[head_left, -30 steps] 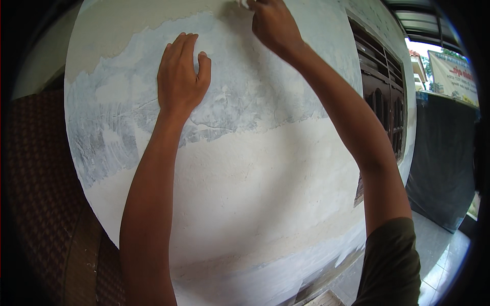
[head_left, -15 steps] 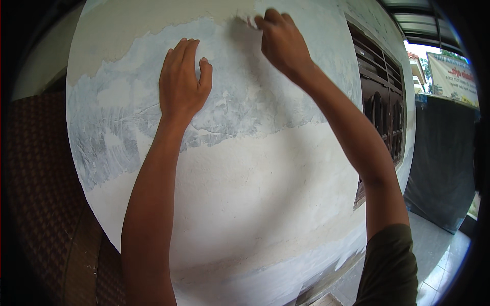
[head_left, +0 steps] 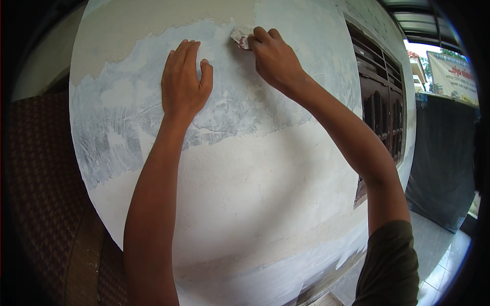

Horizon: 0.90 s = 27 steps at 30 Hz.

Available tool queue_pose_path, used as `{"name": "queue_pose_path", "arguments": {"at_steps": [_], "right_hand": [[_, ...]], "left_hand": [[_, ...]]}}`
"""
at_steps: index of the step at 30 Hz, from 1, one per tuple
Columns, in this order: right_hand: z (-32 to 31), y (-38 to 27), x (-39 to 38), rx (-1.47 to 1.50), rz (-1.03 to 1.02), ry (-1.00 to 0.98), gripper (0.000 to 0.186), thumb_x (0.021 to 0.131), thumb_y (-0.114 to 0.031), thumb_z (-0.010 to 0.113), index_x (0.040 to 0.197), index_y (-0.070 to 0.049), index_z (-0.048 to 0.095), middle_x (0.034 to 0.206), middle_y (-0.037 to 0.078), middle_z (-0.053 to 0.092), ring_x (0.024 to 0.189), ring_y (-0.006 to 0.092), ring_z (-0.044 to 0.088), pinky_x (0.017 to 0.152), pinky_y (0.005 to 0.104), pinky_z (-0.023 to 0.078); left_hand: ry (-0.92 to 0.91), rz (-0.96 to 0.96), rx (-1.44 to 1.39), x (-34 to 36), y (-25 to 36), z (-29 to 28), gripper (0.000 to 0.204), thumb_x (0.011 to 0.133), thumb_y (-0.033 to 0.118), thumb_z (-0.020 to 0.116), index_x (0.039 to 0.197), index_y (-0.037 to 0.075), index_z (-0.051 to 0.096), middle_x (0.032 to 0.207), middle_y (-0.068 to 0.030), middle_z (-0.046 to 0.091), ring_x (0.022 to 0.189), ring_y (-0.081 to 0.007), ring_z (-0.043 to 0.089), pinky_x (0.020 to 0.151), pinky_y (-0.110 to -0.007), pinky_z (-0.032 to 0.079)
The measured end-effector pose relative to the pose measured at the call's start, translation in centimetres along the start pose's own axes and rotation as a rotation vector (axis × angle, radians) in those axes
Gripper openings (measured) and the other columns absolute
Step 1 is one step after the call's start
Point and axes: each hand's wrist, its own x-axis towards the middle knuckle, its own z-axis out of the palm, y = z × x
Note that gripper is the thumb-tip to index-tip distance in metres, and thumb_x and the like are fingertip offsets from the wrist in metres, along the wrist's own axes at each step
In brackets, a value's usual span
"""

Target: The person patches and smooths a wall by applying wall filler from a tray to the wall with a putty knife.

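A whitish wall (head_left: 240,178) fills the middle of the view, with a blue-grey patchy band across its upper part and a beige layer with a ragged edge above that. My left hand (head_left: 185,81) lies flat against the blue-grey band, fingers stretched upward and thumb apart, holding nothing. Higher and to the right, my right hand (head_left: 275,57) is closed round a putty knife (head_left: 242,37). Its blade is smeared with whitish material and points up and left, close to the wall near the beige edge. My fingers hide most of the handle.
Right of the wall patch is a dark brown wooden window (head_left: 380,97) with slats above. Beyond it hang a dark sheet (head_left: 441,158) and a printed banner (head_left: 453,76) over a tiled floor. Brown woven matting (head_left: 41,168) runs along the left side.
My right hand has moved down and slightly left with the putty knife, whose blade now shows more clearly. My left hand has stayed almost in place.
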Motion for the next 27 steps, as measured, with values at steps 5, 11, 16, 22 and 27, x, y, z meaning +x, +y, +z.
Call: {"name": "queue_pose_path", "arguments": {"at_steps": [5,11,16,22,27], "right_hand": [[-1.0,5.0,4.5,0.109,0.008,0.294,0.022,0.08,0.005,0.054,0.096,0.007,0.069,0.116,0.018,0.06,0.103,0.0378,0.059,0.085,0.0431,0.059],[2.3,5.2,7.7,-0.086,0.036,0.066,0.021,0.081,0.003,0.056,0.096,0.007,0.069,0.117,0.018,0.06,0.104,0.0376,0.06,0.084,0.0432,0.059],[-0.9,-2.2,0.3,0.092,-0.011,-0.006,0.023,0.08,0.003,0.059,0.1,0.003,0.069,0.11,0.019,0.058,0.103,0.0383,0.06,0.072,0.0407,0.063],[-0.2,2.1,5.2,0.211,0.018,0.304,0.023,0.078,0.007,0.054,0.096,0.006,0.069,0.103,0.019,0.062,0.092,0.0369,0.061,0.081,0.0428,0.055],[2.9,5.4,11.0,0.091,0.182,0.209,0.021,0.087,0.007,0.049,0.1,0.009,0.065,0.112,0.023,0.058,0.099,0.0368,0.057,0.087,0.0434,0.052]], "left_hand": [[-0.001,0.012,-0.005,0.7,0.7,0.3,0.04,0.092,0.017,0.051,0.127,-0.002,0.059,0.131,-0.0197,0.061,0.129,-0.0334,0.054,0.116,-0.046,0.035],[-0.04,0.002,0.02,0.7,0.7,0.5,0.04,0.094,0.015,0.05,0.131,0.001,0.058,0.138,-0.0185,0.057,0.132,-0.033,0.051,0.117,-0.044,0.034],[-0.041,-0.013,0.017,0.1,0.1,-0.2,0.04,0.094,0.015,0.049,0.132,0.002,0.058,0.137,-0.0177,0.058,0.133,-0.0326,0.051,0.117,-0.044,0.034],[-0.03,0.001,0.016,0.5,0.5,0.1,0.039,0.095,0.015,0.05,0.131,0.001,0.059,0.136,-0.018,0.059,0.132,-0.0327,0.051,0.117,-0.044,0.034],[-0.023,0.01,0.002,0.8,0.9,0.3,0.039,0.095,0.015,0.05,0.13,0.001,0.059,0.136,-0.0183,0.059,0.132,-0.033,0.051,0.116,-0.044,0.034]]}}
